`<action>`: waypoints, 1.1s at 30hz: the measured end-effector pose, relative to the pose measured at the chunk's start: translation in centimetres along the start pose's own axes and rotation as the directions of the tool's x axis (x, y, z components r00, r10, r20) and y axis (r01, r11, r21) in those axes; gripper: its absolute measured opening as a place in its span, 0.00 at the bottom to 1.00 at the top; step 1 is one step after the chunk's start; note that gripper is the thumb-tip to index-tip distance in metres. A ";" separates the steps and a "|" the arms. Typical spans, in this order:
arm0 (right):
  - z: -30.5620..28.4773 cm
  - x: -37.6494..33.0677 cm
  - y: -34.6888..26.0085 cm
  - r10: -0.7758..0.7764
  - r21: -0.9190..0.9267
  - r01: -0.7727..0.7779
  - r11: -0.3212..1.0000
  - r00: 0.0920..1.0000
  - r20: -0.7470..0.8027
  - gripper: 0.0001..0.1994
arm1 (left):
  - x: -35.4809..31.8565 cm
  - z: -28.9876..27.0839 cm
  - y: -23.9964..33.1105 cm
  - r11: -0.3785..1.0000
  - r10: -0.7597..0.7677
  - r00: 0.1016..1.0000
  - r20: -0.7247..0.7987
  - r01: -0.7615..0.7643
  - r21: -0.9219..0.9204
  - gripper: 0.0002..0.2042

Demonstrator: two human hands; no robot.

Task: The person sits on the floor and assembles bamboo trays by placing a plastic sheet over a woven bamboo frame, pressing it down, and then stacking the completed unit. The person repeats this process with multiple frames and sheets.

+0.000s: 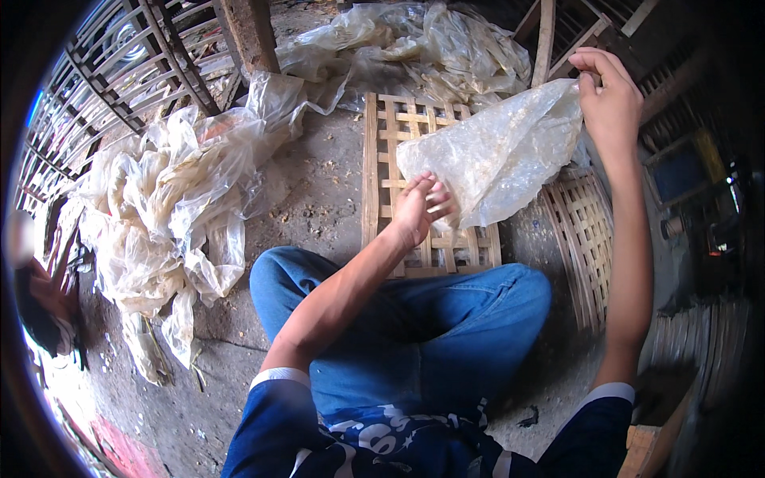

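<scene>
A cloudy, dirt-specked plastic sheet [510, 159] hangs tilted over a woven bamboo tray [370, 167], which lies in front of my crossed legs. My right hand [612, 99] is raised at the far right, its thumb and fingers pinched on the sheet's upper corner. My left hand [418, 211] is lower, at the sheet's near left edge over the tray. Its fingers are apart and slightly curled, with some blur, and I see nothing gripped in them. The sheet hides much of the tray's right side.
Crumpled plastic sheeting [159, 207] lies heaped on the left, and another pile [414, 48] is at the back. A second woven bamboo tray [586, 239] leans to the right of my knee. Slatted bamboo racks [135, 64] and a wooden post [249, 36] stand at the back left.
</scene>
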State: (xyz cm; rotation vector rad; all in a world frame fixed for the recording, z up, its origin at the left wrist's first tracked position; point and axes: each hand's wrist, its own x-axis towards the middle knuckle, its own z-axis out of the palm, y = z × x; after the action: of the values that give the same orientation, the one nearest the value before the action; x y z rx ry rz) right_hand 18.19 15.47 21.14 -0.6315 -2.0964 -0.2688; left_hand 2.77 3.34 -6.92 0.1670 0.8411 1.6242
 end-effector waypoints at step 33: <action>15.1 -27.6 7.3 0.532 -0.297 -0.930 0.216 -0.143 0.834 0.23 | 3.5 -9.1 -3.6 0.333 0.400 0.905 -0.145 0.003 0.943 0.24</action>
State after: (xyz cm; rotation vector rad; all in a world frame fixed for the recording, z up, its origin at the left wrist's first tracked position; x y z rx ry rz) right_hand 24.11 18.61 -10.40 -1.9374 -1.9249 1.5675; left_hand -0.17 2.64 -16.81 0.8522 2.0959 1.1820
